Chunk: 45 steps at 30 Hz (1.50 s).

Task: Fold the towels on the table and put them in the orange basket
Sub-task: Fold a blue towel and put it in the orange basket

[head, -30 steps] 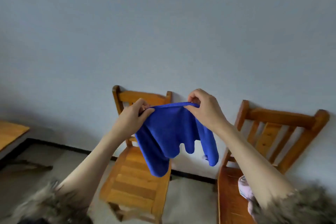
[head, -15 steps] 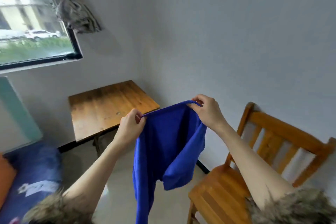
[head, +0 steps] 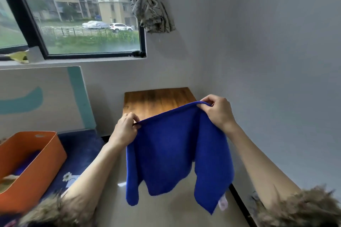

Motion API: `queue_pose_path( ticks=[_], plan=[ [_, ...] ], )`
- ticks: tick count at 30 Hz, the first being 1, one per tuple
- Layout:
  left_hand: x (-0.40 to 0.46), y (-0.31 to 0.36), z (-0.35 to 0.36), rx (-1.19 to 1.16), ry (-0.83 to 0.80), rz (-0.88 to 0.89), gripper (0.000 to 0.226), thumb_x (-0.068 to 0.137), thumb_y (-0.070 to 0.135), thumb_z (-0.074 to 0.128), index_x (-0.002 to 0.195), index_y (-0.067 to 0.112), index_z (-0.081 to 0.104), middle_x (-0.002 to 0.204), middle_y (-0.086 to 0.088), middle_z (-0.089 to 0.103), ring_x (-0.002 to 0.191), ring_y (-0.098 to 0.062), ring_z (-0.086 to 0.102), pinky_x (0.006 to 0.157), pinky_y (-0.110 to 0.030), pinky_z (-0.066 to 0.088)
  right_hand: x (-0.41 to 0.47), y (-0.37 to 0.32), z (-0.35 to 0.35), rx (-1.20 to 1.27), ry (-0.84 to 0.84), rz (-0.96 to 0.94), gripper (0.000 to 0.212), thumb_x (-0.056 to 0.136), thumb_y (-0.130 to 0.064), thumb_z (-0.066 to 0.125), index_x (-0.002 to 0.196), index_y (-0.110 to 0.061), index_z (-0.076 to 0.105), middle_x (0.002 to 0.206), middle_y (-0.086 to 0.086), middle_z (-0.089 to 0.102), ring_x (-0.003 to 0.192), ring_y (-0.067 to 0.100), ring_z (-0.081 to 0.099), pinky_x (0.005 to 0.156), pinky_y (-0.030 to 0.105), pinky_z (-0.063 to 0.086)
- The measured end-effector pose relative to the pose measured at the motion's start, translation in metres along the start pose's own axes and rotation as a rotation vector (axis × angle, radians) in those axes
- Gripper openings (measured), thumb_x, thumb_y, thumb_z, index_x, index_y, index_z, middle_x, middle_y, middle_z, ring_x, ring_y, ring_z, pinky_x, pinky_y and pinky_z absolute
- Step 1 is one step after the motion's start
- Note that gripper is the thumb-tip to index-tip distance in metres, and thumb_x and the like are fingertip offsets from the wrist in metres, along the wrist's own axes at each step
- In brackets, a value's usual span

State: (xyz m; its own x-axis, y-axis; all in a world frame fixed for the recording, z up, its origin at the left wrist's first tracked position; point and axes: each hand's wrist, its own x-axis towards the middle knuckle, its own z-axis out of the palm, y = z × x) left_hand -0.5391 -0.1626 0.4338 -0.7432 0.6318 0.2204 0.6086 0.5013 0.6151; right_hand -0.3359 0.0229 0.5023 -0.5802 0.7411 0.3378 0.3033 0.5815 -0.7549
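Observation:
A blue towel (head: 171,153) hangs in the air in front of me, held by its top edge. My left hand (head: 125,129) pinches the left corner and my right hand (head: 217,112) pinches the right corner, slightly higher. The cloth droops unevenly, with a white label at its lower right. An orange basket (head: 36,169) sits at the lower left on a dark blue surface, with some dark blue cloth inside it. A small wooden table (head: 156,99) stands behind the towel, against the wall.
A window with a black frame (head: 88,55) fills the upper left, with a knotted curtain (head: 151,11) beside it. A white and teal panel (head: 55,97) leans under the sill. Pale floor (head: 166,214) lies below the towel, with a grey wall to the right.
My view has swung left from the wooden chairs to the window, table and orange basket. Both hands have kept hold of the towel, which now hangs more spread out.

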Motion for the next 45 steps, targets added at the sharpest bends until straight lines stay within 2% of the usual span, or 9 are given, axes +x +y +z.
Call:
queue_pose_path(
  ticks=[4, 7, 10, 12, 17, 25, 29, 40, 45],
  plan=[
    [0.048, -0.023, 0.008, -0.023, 0.134, -0.11, 0.012, 0.089, 0.004, 0.053, 0.096, 0.006, 0.062, 0.098, -0.012, 0.056, 0.095, -0.032, 0.054, 0.082, -0.033, 0.039, 0.058, 0.016, 0.032, -0.117, 0.004, -0.04, 0.007, 0.086, -0.025, 0.064, 0.08, -0.02, 0.065, 0.087, -0.003, 0.065, 0.081, 0.017, 0.058, 0.07, 0.029, 0.045],
    [0.087, -0.045, 0.02, -0.027, 0.177, -0.182, 0.012, 0.091, 0.015, 0.054, 0.092, 0.007, 0.063, 0.092, -0.012, 0.066, 0.091, -0.033, 0.058, 0.075, -0.035, 0.043, 0.104, 0.039, 0.058, -0.189, 0.06, 0.004, 0.011, 0.088, -0.024, 0.061, 0.087, -0.015, 0.066, 0.092, 0.001, 0.065, 0.08, 0.018, 0.055, 0.067, 0.027, 0.039],
    [0.133, -0.067, 0.033, -0.051, 0.14, -0.216, 0.026, 0.088, 0.034, 0.062, 0.076, 0.011, 0.06, 0.073, -0.007, 0.062, 0.074, -0.027, 0.055, 0.064, -0.03, 0.035, 0.155, 0.069, 0.088, -0.232, 0.066, 0.085, 0.012, 0.088, -0.019, 0.058, 0.088, -0.011, 0.066, 0.093, 0.007, 0.067, 0.08, 0.02, 0.054, 0.068, 0.025, 0.037],
    [0.162, -0.08, 0.046, -0.083, 0.095, -0.197, 0.024, 0.088, 0.031, 0.064, 0.075, 0.012, 0.058, 0.071, -0.003, 0.058, 0.07, -0.021, 0.051, 0.063, -0.028, 0.033, 0.184, 0.088, 0.108, -0.272, 0.046, 0.131, 0.012, 0.088, -0.016, 0.057, 0.089, -0.009, 0.067, 0.095, 0.01, 0.067, 0.083, 0.024, 0.056, 0.068, 0.025, 0.036],
    [0.25, -0.127, 0.079, -0.047, -0.057, -0.119, 0.009, 0.091, 0.012, 0.058, 0.093, 0.006, 0.065, 0.087, -0.003, 0.056, 0.086, -0.021, 0.053, 0.075, -0.023, 0.033, 0.256, 0.122, 0.17, -0.412, 0.035, 0.214, 0.016, 0.09, -0.017, 0.056, 0.096, -0.006, 0.065, 0.103, 0.014, 0.063, 0.096, 0.033, 0.057, 0.083, 0.038, 0.045],
    [0.359, -0.163, 0.114, 0.004, -0.119, -0.172, 0.012, 0.087, 0.015, 0.065, 0.094, 0.007, 0.069, 0.085, -0.002, 0.059, 0.083, -0.017, 0.051, 0.075, -0.024, 0.036, 0.342, 0.173, 0.23, -0.58, -0.033, 0.27, 0.027, 0.091, -0.031, 0.058, 0.092, -0.006, 0.066, 0.094, 0.012, 0.068, 0.086, 0.03, 0.062, 0.076, 0.036, 0.052],
    [0.416, -0.175, 0.144, 0.033, -0.155, -0.21, 0.015, 0.088, 0.018, 0.063, 0.097, 0.008, 0.068, 0.091, -0.007, 0.064, 0.088, -0.021, 0.055, 0.076, -0.026, 0.038, 0.392, 0.207, 0.26, -0.648, -0.104, 0.279, 0.028, 0.092, -0.033, 0.057, 0.096, -0.008, 0.067, 0.097, 0.01, 0.068, 0.089, 0.028, 0.061, 0.073, 0.031, 0.047],
    [0.567, -0.215, 0.256, 0.154, -0.317, -0.235, 0.015, 0.089, 0.018, 0.061, 0.096, 0.008, 0.069, 0.096, -0.01, 0.068, 0.087, -0.022, 0.057, 0.074, -0.025, 0.038, 0.537, 0.328, 0.352, -0.805, -0.268, 0.186, 0.032, 0.097, -0.033, 0.047, 0.1, -0.006, 0.066, 0.1, 0.012, 0.068, 0.098, 0.03, 0.058, 0.087, 0.037, 0.039],
    [0.601, -0.241, 0.295, 0.159, -0.329, -0.224, 0.024, 0.089, 0.016, 0.058, 0.112, 0.012, 0.065, 0.109, -0.013, 0.064, 0.103, -0.03, 0.058, 0.091, -0.041, 0.046, 0.555, 0.357, 0.385, -0.681, -0.24, 0.241, 0.031, 0.096, -0.022, 0.048, 0.122, -0.007, 0.056, 0.124, 0.015, 0.054, 0.115, 0.033, 0.045, 0.094, 0.042, 0.034]
  ],
)
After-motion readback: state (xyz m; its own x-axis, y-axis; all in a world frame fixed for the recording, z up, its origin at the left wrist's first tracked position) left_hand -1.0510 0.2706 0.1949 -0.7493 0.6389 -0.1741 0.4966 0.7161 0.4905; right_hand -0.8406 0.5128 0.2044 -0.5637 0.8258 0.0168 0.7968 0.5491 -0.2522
